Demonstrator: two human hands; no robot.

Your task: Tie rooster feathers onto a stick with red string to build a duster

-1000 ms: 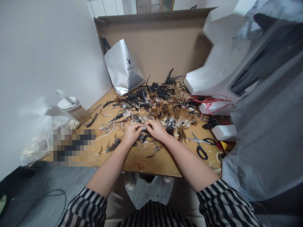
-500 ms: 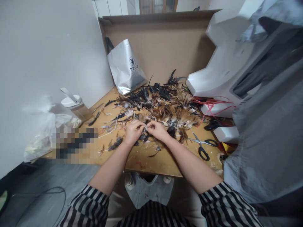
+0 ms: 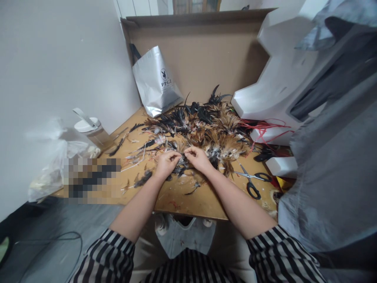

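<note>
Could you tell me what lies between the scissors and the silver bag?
In the head view, the pile of brown and black feathers fills the stretch between the scissors and the silver bag.

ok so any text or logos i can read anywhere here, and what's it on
"PPGZ", under a round black rabbit-head logo: on the silver bag leaning against the cardboard backboard.
A line of smaller print below it: too small to read.
Pixelated patch on the table: unreadable.
No other text.
</note>
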